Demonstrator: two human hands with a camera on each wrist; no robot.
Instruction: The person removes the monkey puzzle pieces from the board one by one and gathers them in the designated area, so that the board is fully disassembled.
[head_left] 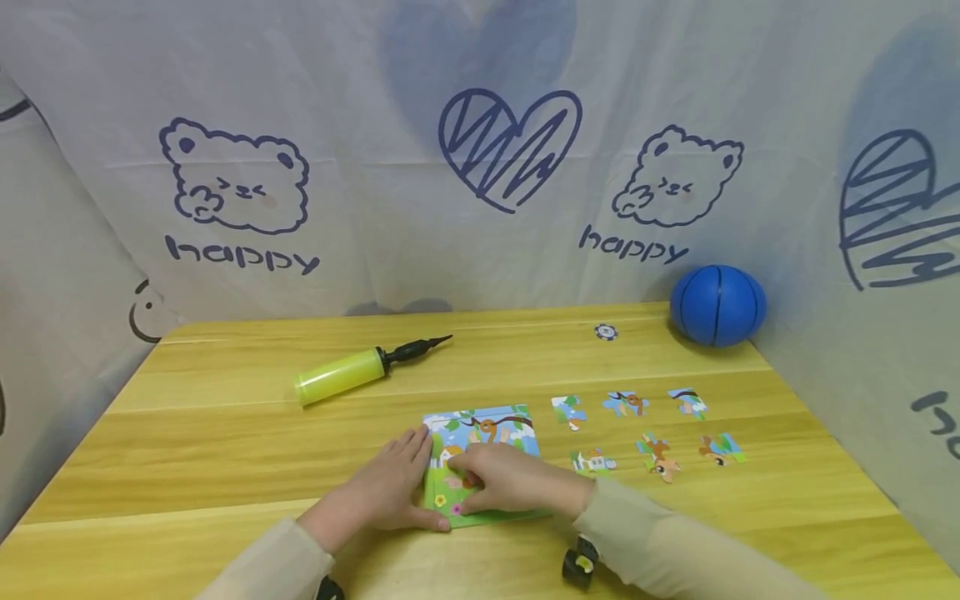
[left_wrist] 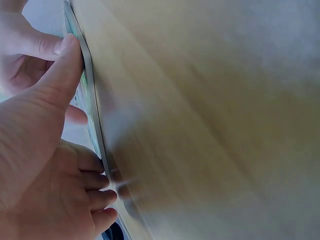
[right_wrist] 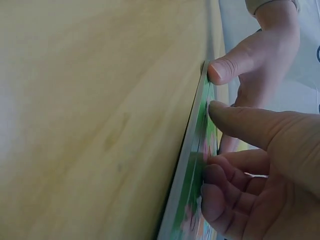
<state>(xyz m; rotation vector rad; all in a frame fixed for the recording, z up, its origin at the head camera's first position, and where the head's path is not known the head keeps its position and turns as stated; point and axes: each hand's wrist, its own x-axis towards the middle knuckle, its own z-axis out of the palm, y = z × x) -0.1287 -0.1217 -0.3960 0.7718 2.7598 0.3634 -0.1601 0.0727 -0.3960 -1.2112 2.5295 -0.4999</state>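
Note:
A picture jigsaw board [head_left: 489, 521] lies flat on the table, showing a green meadow, flowers, sky and a branch. My left hand [head_left: 390, 483] rests along its left side with straight fingers, thumb at the front left corner. Over the board, my right hand [head_left: 513, 479] touches the picture with index finger and thumb spread apart; in the right wrist view its other fingers [right_wrist: 215, 200] curl loosely. The hand hides the middle of the picture. Right of the board lie several loose jigsaw pieces, among them a house piece [head_left: 592, 462] and a deer-face piece [head_left: 660, 458].
A yellow-green hand pump [head_left: 341, 377] with a black nozzle lies behind the board to the left. A blue ball [head_left: 717, 306] stands at the back right corner, and a small round chip [head_left: 606, 332] lies near the back edge. Printed curtains [head_left: 375, 192] hang close behind the table.

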